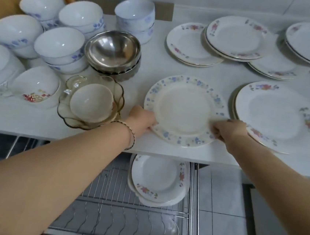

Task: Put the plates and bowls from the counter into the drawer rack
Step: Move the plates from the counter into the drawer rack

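Observation:
A cream plate with a blue flower rim (184,109) tops a small stack at the front middle of the white counter (25,121). My left hand (142,119) grips its left edge and my right hand (227,128) grips its right edge, fingers curled under the rim. Below the counter, the open wire drawer rack (121,207) holds a few pink-flowered plates (158,180) stacked flat. More pink-flowered plates lie at the right (276,116) and at the back (235,37).
Several white bowls with blue flowers (59,44) crowd the left of the counter. Steel bowls (113,49) sit behind an amber glass dish (91,101) holding a cream bowl. A red-flowered bowl (37,85) stands at the left. Grey floor tiles (220,220) lie right of the rack.

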